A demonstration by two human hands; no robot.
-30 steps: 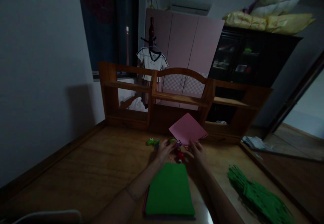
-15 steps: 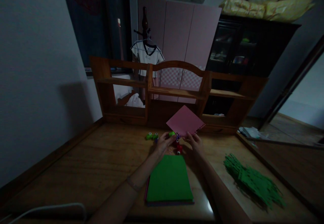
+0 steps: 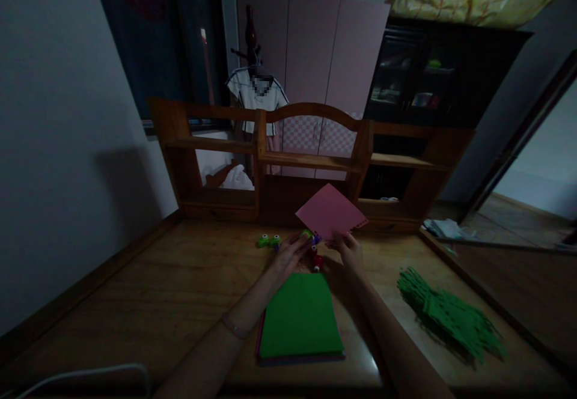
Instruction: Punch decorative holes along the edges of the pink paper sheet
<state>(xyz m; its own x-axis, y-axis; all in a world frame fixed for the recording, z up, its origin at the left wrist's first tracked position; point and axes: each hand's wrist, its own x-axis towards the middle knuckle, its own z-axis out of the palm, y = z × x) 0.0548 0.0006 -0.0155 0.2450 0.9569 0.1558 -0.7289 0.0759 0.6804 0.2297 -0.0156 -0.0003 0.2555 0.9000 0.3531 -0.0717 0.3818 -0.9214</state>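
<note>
I pinch the pink sheet (image 3: 330,211) in my right hand (image 3: 350,252) above the desk (image 3: 180,279); my left hand (image 3: 288,255) seemingly closes on a small punch (image 3: 307,235) at its edge. Next comes another aligned press.

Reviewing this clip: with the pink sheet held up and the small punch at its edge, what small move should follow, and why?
Probably slide the pink sheet a notch along. Its lower right edge already shows a punched row, the right hand pinches it there, and the left hand rests at the small green punch by the sheet's corner.
</note>
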